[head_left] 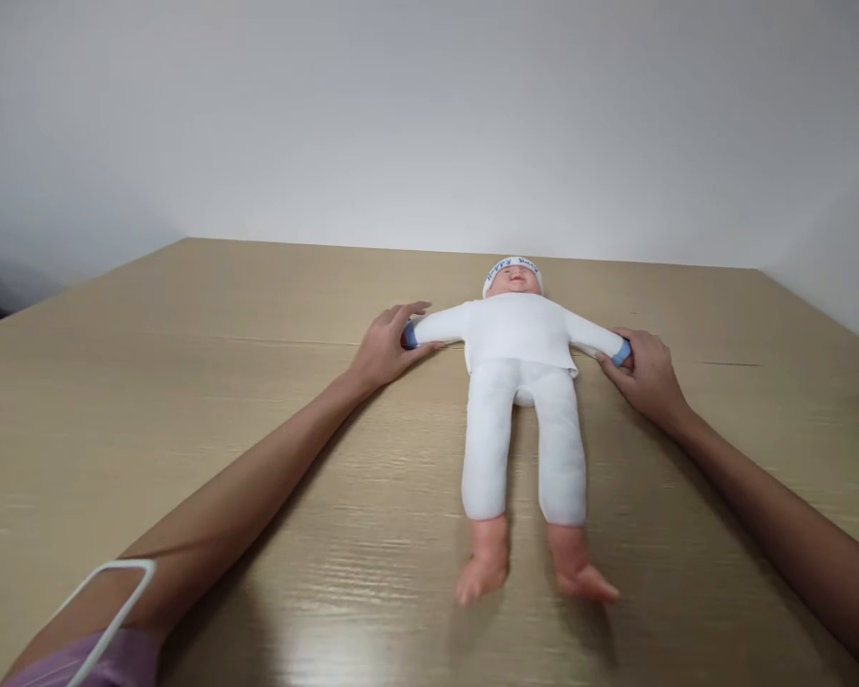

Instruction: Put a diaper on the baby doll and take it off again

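A baby doll (519, 334) lies on its back on the wooden table, its head toward the wall and its bare feet toward me. It wears a white long-sleeved top, white trousers and a white cap with blue lettering. Both its arms are stretched out sideways, with blue cuffs at the sleeve ends. My left hand (390, 345) is around the cuff on the left of the view, fingers above and thumb below. At the opposite cuff, my right hand (648, 374) holds the other sleeve end. The doll's own hands are hidden by mine.
The light wooden table (221, 296) reaches back to a plain pale wall (429, 124). Thin seams cross its top. A white band-like loop (125, 601) shows at my left elbow, beside a purple sleeve (107, 663).
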Motion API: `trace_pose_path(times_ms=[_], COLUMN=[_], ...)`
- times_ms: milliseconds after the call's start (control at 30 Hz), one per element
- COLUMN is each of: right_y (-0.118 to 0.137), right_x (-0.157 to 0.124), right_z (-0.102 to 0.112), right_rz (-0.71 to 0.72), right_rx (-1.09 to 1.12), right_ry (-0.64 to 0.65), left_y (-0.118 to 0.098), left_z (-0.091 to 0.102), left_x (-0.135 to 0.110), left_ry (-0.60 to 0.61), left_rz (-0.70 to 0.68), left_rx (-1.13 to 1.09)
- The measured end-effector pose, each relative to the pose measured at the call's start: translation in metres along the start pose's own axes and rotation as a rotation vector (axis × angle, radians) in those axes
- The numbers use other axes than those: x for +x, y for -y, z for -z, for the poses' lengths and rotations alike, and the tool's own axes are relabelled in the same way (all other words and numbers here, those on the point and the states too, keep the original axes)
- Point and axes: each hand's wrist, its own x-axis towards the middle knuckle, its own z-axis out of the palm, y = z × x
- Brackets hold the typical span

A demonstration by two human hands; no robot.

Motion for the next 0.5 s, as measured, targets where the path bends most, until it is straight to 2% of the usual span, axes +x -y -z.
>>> trace_pose_path(times_ms=[233, 500], right_y=[-0.025, -0.02], right_x=[-0.003, -0.002], right_z=[-0.002, -0.003], right_rz=[-0.086, -0.07], right_rx=[0.008, 0.102], right_ry=[-0.036, -0.037], left_y=[0.008, 0.004], left_z=[-0.001, -0.001], left_x=[-0.001, -0.002], left_ry=[-0.004, 0.03], left_rz=[-0.012, 0.001], left_rx=[0.011, -0.014])
